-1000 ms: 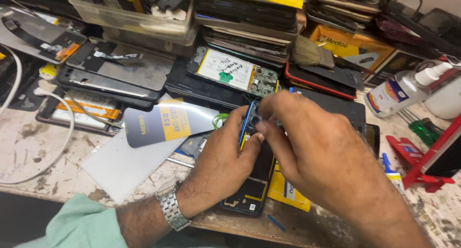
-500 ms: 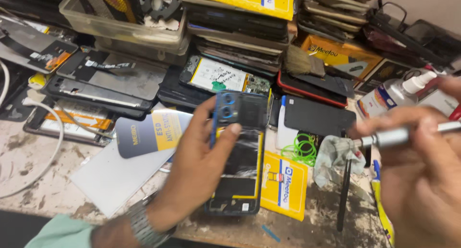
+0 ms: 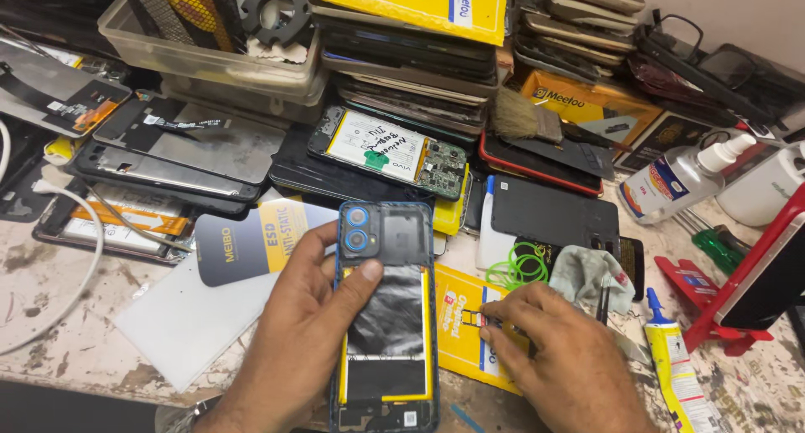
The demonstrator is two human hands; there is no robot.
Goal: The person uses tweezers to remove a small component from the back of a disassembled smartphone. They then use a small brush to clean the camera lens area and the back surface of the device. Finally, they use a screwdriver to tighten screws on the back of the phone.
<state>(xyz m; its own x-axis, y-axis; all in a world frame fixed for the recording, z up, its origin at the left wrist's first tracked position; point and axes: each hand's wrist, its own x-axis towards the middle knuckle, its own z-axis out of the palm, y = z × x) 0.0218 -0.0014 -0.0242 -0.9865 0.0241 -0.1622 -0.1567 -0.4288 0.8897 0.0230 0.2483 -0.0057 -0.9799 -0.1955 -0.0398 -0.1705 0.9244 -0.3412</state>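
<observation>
Cluttered with stacked phones and spare parts, a scarred repair worktop (image 3: 59, 349) carries a half-dismantled blue smartphone (image 3: 387, 316), lying at near centre with its back cover already off and its black inner shield and yellow-edged battery bay exposed; the camera module remains in place, so the teardown looks only partly done. The left hand (image 3: 310, 332) clasps the phone's left edge, thumb pressed across its upper body below the lenses. The right hand (image 3: 553, 357), fingers drawn together, pinches at a small metal part on a yellow packet (image 3: 465, 332) just right of the phone. Farther right lie a grey cloth (image 3: 587, 274), green rubber bands (image 3: 516, 265) and a glue tube (image 3: 675, 362).
</observation>
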